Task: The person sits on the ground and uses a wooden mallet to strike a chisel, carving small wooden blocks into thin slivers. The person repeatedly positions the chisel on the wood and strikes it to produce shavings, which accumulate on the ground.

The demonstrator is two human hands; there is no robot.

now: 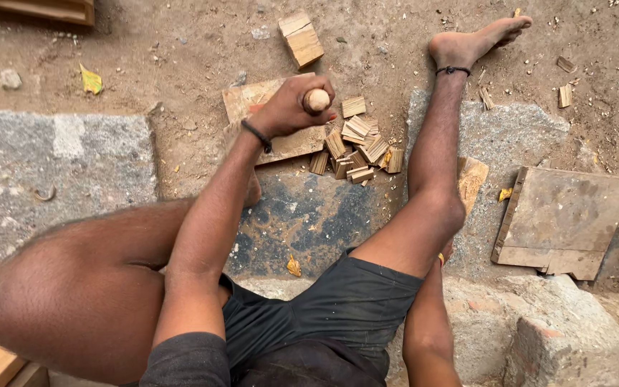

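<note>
We clench our left hand (pixel 291 107) around a wooden handle (pixel 316 99) above the flat board (pixel 281 118); small wood blocks (pixel 360 150) lie beside that board. Our right hand (pixel 444 254) hides behind the knee, grip unclear.

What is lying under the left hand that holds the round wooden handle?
Under the left hand, gripping a wooden handle, lies a flat wooden board on sandy ground. Small cut wood pieces are piled beside it. The hand covers the tool's lower part.

Bare ground (pixel 180 57) lies open far left; passage to the right is blocked by piled wood pieces (pixel 360 147) and a raised leg (pixel 435 165).
</note>
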